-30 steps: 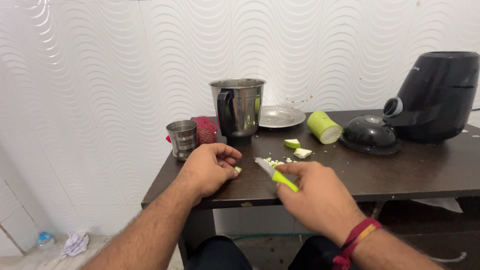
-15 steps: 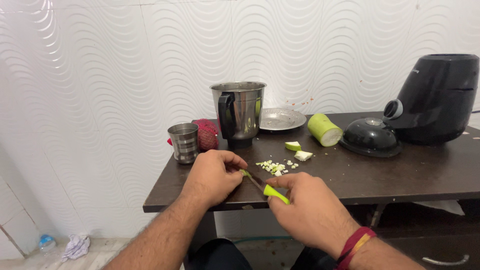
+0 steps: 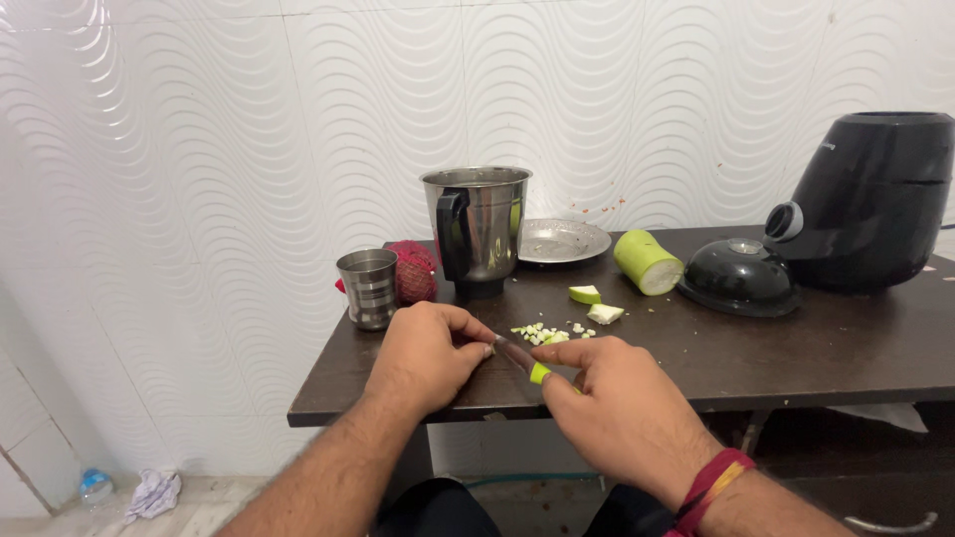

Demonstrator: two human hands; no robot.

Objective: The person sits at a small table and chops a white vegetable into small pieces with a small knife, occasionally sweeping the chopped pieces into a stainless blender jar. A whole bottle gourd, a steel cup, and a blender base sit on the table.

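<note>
wall: white wavy panels | table: dark wood | floor: pale (tiled)

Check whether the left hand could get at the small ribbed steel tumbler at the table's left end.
Probably yes: the left hand lies just right of the small ribbed steel tumbler, with only bare dark table between them.

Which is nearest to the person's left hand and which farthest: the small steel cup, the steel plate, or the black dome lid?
1. Small steel cup, just behind the left hand.
2. Steel plate, farther back, centre.
3. Black dome lid, far right.
</note>
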